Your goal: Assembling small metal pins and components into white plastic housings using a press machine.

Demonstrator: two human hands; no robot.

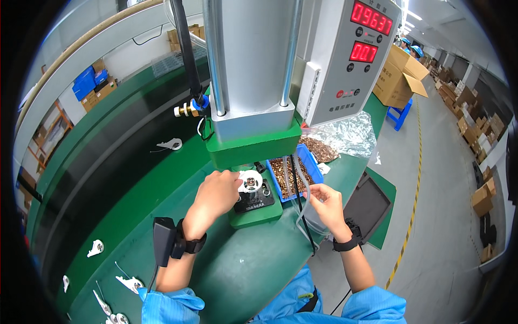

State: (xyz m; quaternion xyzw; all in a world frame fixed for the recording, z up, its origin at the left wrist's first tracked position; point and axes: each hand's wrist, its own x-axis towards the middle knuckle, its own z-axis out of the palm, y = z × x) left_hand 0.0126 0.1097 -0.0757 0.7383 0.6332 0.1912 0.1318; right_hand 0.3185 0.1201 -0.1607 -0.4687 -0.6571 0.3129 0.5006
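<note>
My left hand [216, 191] is closed at the left edge of a white round plastic part [250, 181] with a copper-coloured piece at its middle. That part rests on a black fixture block [253, 203] on the press's green base [256, 217]. My right hand [327, 204] is by the near right corner of a blue bin [306, 156] filled with small copper-coloured metal pieces [278, 170]. Its thumb and forefinger are pinched together next to a clear tube [307, 208]; whatever they hold is too small to make out.
Above the fixture hangs the press's green head [256, 141]. A grey control box [350, 81] with red displays stands at right. Clear plastic bags [345, 135] lie behind the bin. White parts [96, 248] are scattered on the green surface at left. An open carton [396, 78] stands beyond.
</note>
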